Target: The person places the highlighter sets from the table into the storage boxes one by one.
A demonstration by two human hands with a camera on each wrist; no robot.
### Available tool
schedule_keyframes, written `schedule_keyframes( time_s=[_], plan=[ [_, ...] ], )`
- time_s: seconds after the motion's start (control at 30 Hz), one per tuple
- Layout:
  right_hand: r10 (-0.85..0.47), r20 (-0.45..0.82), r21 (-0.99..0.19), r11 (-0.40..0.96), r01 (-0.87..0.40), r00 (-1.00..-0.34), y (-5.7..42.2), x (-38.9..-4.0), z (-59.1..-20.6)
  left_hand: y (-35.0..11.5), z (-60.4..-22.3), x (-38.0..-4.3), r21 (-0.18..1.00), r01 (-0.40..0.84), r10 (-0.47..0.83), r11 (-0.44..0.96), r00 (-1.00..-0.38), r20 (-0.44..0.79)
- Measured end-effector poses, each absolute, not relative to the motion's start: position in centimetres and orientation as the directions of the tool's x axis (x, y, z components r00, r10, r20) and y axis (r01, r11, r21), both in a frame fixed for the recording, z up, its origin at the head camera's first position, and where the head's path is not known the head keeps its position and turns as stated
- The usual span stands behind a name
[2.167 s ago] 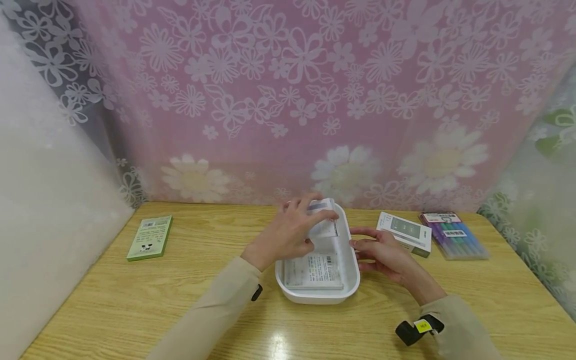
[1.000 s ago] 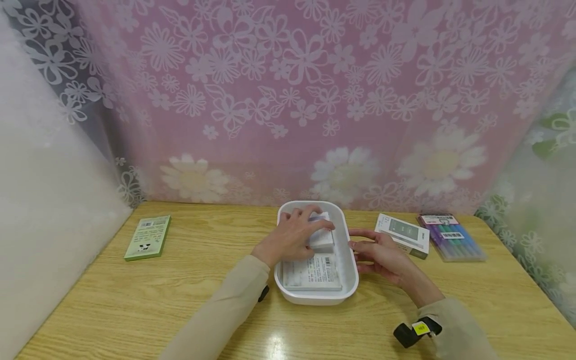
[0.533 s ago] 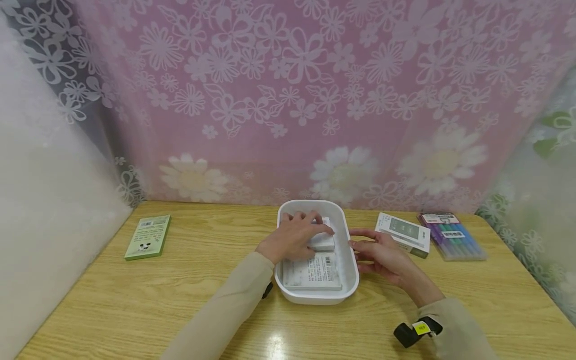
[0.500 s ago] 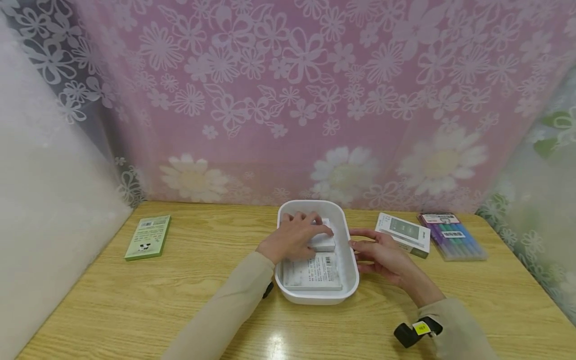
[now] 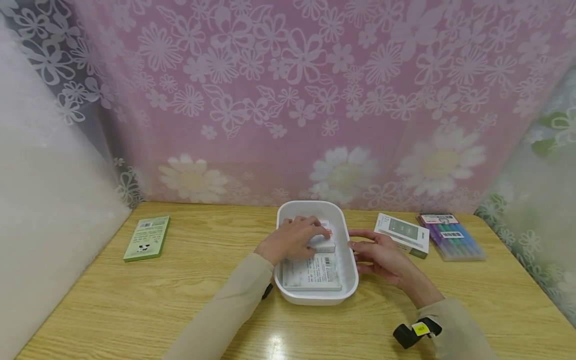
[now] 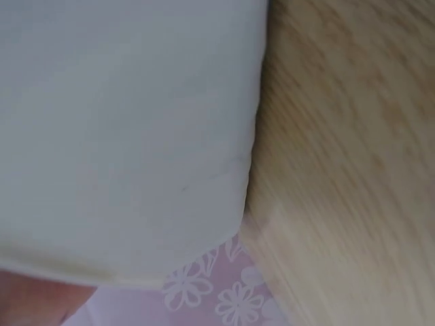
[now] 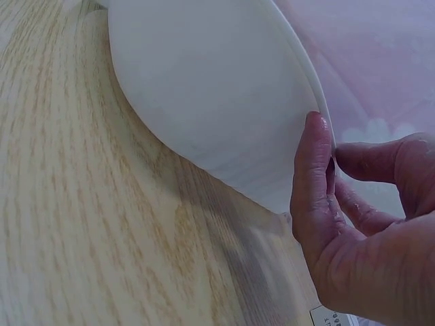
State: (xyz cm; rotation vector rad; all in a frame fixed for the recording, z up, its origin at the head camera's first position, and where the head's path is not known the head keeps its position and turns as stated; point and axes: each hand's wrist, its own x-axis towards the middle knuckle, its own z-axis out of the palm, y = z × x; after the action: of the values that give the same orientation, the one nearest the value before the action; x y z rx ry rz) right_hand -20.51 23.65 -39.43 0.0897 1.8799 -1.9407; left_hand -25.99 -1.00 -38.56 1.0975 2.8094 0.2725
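A deep white plastic tray [image 5: 351,270] with rounded corners stands mid-table. My left hand [image 5: 290,239] reaches into it over a small white box [image 5: 323,245] with a red mark; the thumb is at the box's near side and the bent fingers lie over its top and far side, hiding part of it. A flat, pale printed pack [image 5: 312,274] lies in the tray's near half, close to that box. My right hand [image 5: 382,256] pinches the tray's right rim. In the right wrist view, thumb and fingers [image 7: 314,170] meet at the rim, with fingers along the outer wall.
A white and grey-green box [image 5: 403,232] lies right of the tray, beside a clear pack of coloured pens [image 5: 452,240]. A green pack [image 5: 147,239] with a cow picture lies at the left. Behind the wooden table [image 5: 216,225] hangs a pink flowered curtain [image 5: 270,125].
The small white box was tilted up at the tray's far end; my left hand has brought it down and nearer, and it now lies low in the tray. The right hand keeps its place.
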Motion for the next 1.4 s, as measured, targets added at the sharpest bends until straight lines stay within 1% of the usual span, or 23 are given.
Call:
schedule_keyframes(
  time_s=[0.23,0.5,0.6,0.73,1.0,1.2,1.4],
  plan=[
    [-0.249,-0.333,-0.940,0.006,0.342,-0.910,23.8,-20.4,-39.6,-1.8,-37.8,-25.4,0.183,0.680,0.688,0.710,-0.725,0.021],
    [-0.257,-0.331,-0.939,-0.009,0.344,-0.908,23.8,-20.4,-39.7,-3.7,-37.3,-24.1,0.163,0.708,0.684,0.687,-0.706,0.182],
    [-0.252,-0.328,-0.940,-0.007,0.340,-0.911,23.8,-20.4,-39.7,-4.3,-37.3,-23.7,0.162,0.713,0.678,0.683,-0.700,0.224],
    [-0.254,-0.327,-0.941,0.000,0.338,-0.910,23.8,-20.5,-39.7,-5.1,-37.5,-23.2,0.151,0.704,0.668,0.693,-0.707,0.232],
    [-0.256,-0.333,-0.939,0.002,0.344,-0.908,23.7,-20.6,-39.6,-6.9,-38.0,-22.2,0.090,0.647,0.620,0.757,-0.755,0.212],
    [-0.259,-0.332,-0.940,0.008,0.341,-0.907,23.6,-20.5,-39.4,-8.2,-38.4,-21.9,0.090,0.602,0.568,0.794,-0.786,0.244],
    [-0.250,-0.340,-0.938,0.017,0.347,-0.907,23.4,-20.4,-39.3,-9.4,-38.6,-21.7,0.100,0.573,0.539,0.814,-0.807,0.241]
  ],
)
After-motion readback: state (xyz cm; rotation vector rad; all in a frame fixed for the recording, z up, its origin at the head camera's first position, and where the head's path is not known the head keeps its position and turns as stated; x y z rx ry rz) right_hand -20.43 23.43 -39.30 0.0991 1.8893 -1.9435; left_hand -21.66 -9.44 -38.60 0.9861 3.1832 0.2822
